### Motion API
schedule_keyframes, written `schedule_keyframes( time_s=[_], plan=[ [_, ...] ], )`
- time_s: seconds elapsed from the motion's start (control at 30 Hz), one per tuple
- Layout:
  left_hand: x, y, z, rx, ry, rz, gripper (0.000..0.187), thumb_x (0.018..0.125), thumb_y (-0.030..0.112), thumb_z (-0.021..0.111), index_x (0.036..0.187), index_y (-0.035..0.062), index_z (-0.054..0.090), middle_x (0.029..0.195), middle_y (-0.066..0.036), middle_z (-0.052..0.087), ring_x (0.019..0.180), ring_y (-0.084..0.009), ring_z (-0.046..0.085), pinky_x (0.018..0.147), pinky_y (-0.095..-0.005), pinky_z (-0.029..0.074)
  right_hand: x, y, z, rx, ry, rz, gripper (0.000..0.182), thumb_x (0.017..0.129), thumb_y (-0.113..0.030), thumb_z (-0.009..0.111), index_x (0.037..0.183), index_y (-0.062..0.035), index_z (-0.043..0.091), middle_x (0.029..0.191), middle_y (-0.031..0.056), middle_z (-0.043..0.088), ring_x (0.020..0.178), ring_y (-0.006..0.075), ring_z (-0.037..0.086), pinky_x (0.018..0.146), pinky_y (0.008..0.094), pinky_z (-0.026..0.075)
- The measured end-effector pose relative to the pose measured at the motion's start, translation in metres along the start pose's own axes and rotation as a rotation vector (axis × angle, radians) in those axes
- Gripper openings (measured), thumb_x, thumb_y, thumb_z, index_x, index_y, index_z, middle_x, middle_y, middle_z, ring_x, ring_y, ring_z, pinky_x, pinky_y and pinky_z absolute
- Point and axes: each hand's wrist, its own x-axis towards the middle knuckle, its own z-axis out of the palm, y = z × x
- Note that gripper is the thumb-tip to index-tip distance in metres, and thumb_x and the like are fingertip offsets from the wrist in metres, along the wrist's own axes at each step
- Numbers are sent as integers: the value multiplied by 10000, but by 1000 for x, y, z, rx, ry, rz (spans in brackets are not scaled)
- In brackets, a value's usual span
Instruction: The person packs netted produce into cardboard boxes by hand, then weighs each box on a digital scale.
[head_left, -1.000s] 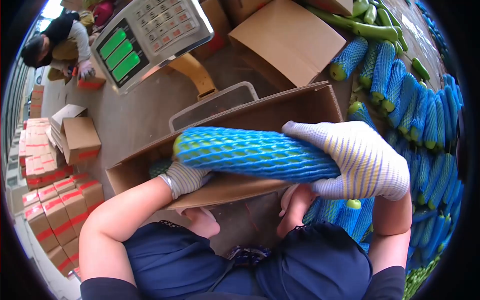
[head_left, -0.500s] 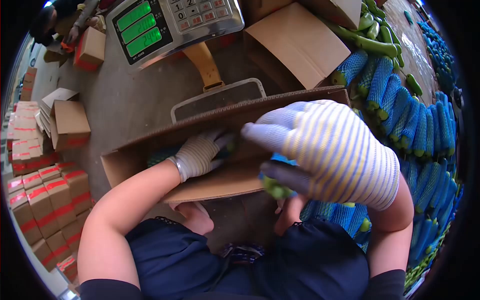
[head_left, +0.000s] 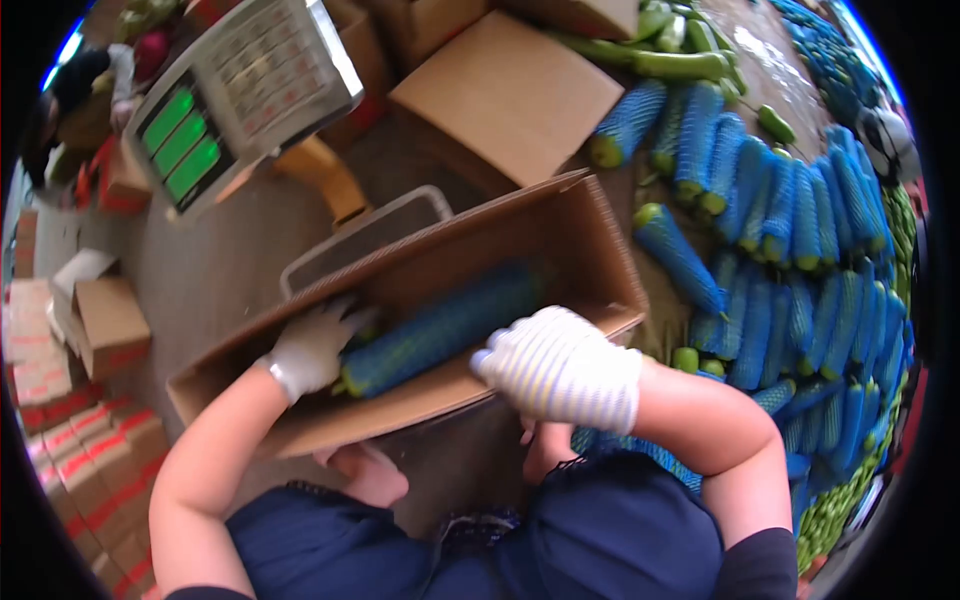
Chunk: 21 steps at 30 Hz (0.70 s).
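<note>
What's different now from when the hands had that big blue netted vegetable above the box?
A blue-netted vegetable now lies down inside the box; it looks like the same one. The right hand let go and is over the box's near edge. The left hand moved down into the box's left end. Still the same: the box in front, the scale lit green.

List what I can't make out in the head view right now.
All in the head view:
Scale display: any digits are lost to blur.
Left hand: fingertips blurred in shadow; contact with the netted vegetable unclear.
Right hand: its back hides the palm and anything in it.
Box: the vegetable covers part of its bottom.
Stacked cartons: cut off by the round lens edge.
</note>
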Motion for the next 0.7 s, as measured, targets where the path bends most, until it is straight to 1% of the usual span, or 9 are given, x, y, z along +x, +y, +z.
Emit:
schedule_keyframes(
  time_s=[0.07, 0.17, 0.27, 0.3, 0.4, 0.47, 0.53, 0.6, 0.7],
  plan=[
    [1, 6, -14, 90, -46, 156, 620, 777, 30, 587, 1386, 136, 550, 1482, -187, 454, 1360, -374, 434, 1147, -452, 351, -3, 0, 8, 33, 61, -13, 115, 770, -148, 596, 751, -77, 685, 655, 144, 660, 653, 311, 694, 547, 419, 539],
    [8, 0, 0, -341, 8, 141, 458, 823, 31, 540, 1263, 90, 651, 1331, -180, 601, 1268, -382, 522, 1107, -431, 392, -7, 1, 10, 119, 46, -59, 123, 801, -179, 618, 842, -67, 651, 735, 140, 651, 699, 324, 675, 593, 433, 529],
    [24, 32, -16, -542, -66, -59, 718, 836, 363, 672, 1426, 13, 459, 1315, -267, 577, 1177, -439, 574, 1057, -427, 434, -18, 17, -14, 448, -13, -218, 249, 891, -265, 646, 1018, -51, 640, 889, 127, 660, 811, 327, 668, 696, 430, 538],
    [32, 40, -19, -342, -58, 51, 980, 756, 526, 727, 1477, -18, 347, 1277, -322, 571, 1169, -446, 572, 1045, -440, 439, -25, 31, -25, 619, 145, -291, 329, 923, -318, 659, 1136, -67, 657, 949, 122, 686, 850, 323, 674, 730, 405, 546],
    [53, 48, 7, -284, -58, 61, 995, 742, 490, 747, 1485, -16, 322, 1280, -343, 547, 1147, -478, 561, 1015, -466, 451, -50, 92, -65, 1106, 632, -176, 350, 890, -159, 706, 1179, 30, 645, 1045, 149, 715, 915, 233, 695, 844, 321, 542],
    [53, 51, -6, -355, -90, 48, 982, 728, 455, 761, 1479, -11, 334, 1285, -335, 545, 1176, -491, 535, 1057, -476, 412, -44, 146, -46, 1327, 1207, 237, 422, 908, -196, 701, 1229, 60, 607, 1116, 157, 690, 996, 225, 664, 908, 313, 516],
    [48, 45, -10, -309, 76, 226, 986, 689, 409, 768, 1474, 2, 332, 1310, -311, 531, 1223, -472, 504, 1075, -520, 371, -31, 244, 21, 912, 1423, 555, 521, 926, -304, 679, 1335, -4, 557, 1229, 200, 629, 1128, 280, 614, 992, 362, 475],
    [46, 50, -10, -309, 50, 195, 927, 720, 380, 764, 1457, -9, 356, 1328, -312, 498, 1245, -464, 467, 1085, -548, 330, -29, 320, 76, 755, 1165, 1065, 795, 817, -442, 773, 1411, -10, 467, 1388, 231, 522, 1268, 331, 530, 1063, 423, 428],
    [54, 60, 9, -134, 76, 149, 891, 775, 401, 743, 1452, -29, 355, 1266, -300, 507, 1185, -447, 478, 1089, -539, 312, 9, 330, 64, 855, 1025, 1551, 1072, 668, -535, 855, 1472, -20, 367, 1442, 255, 468, 1348, 373, 455, 1115, 448, 382]
  ],
)
